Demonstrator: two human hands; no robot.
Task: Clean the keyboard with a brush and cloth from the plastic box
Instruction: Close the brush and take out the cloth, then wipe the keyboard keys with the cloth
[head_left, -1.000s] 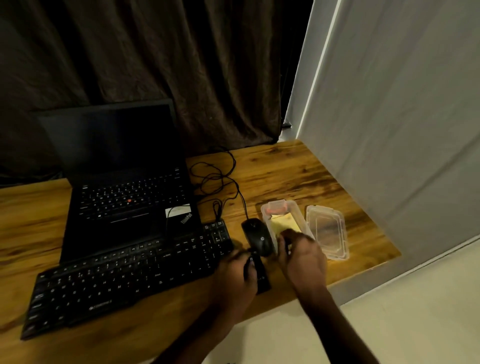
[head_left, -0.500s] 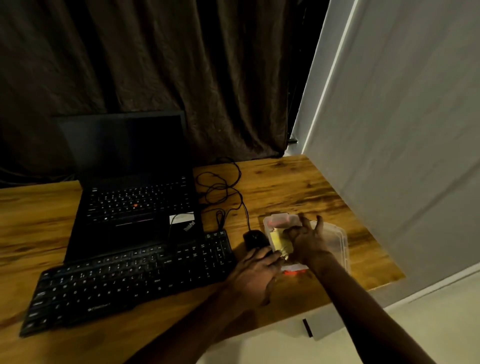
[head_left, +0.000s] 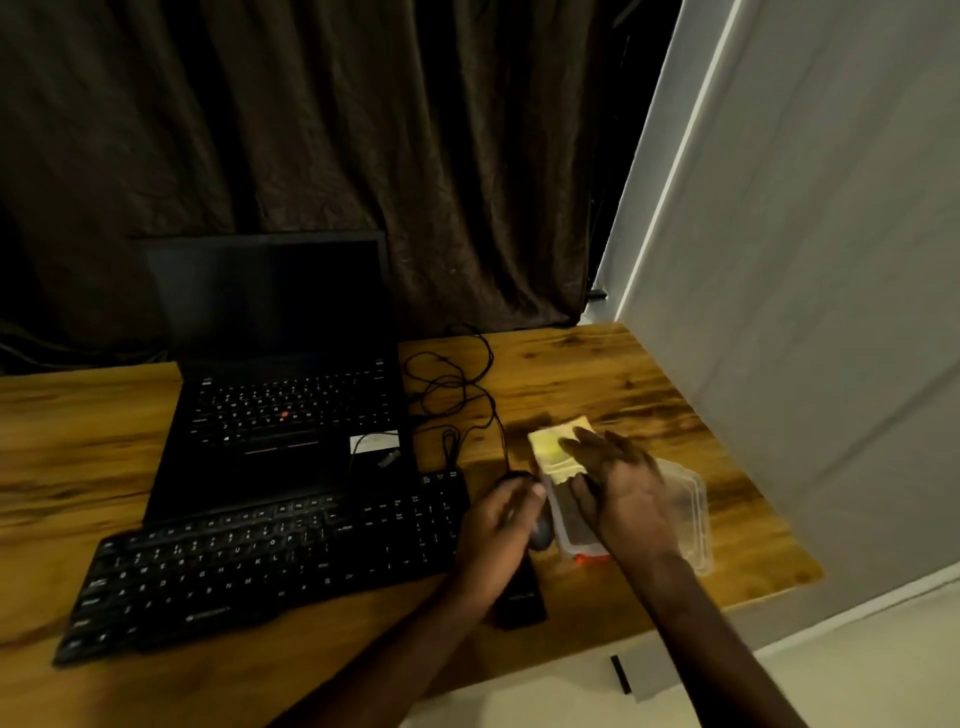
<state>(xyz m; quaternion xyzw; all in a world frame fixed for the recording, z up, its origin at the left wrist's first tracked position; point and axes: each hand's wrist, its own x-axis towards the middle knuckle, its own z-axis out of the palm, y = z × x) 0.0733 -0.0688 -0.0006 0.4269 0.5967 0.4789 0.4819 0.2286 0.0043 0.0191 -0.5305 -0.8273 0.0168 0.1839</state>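
Observation:
The black external keyboard (head_left: 270, 556) lies on the wooden desk in front of the laptop. To its right stands the clear plastic box (head_left: 571, 535), with something red (head_left: 589, 559) at its near end. My right hand (head_left: 623, 493) is over the box and pinches a yellow cloth (head_left: 556, 447) between fingers and thumb, with the cloth raised at the box's far end. My left hand (head_left: 496, 525) rests loosely curved over the black mouse (head_left: 540, 532), fingertips against the box's left wall. The brush is not clearly visible.
An open black laptop (head_left: 291, 410) sits behind the keyboard. The box's clear lid (head_left: 691, 519) lies just right of the box. Tangled black cables (head_left: 452, 384) lie behind the mouse. A black oblong object (head_left: 519, 597) lies near the desk's front edge. A grey wall is close on the right.
My right hand reached into the box, took hold of the yellow cloth and drew it toward the far end. My left hand moved from the black oblong object up to the mouse and box.

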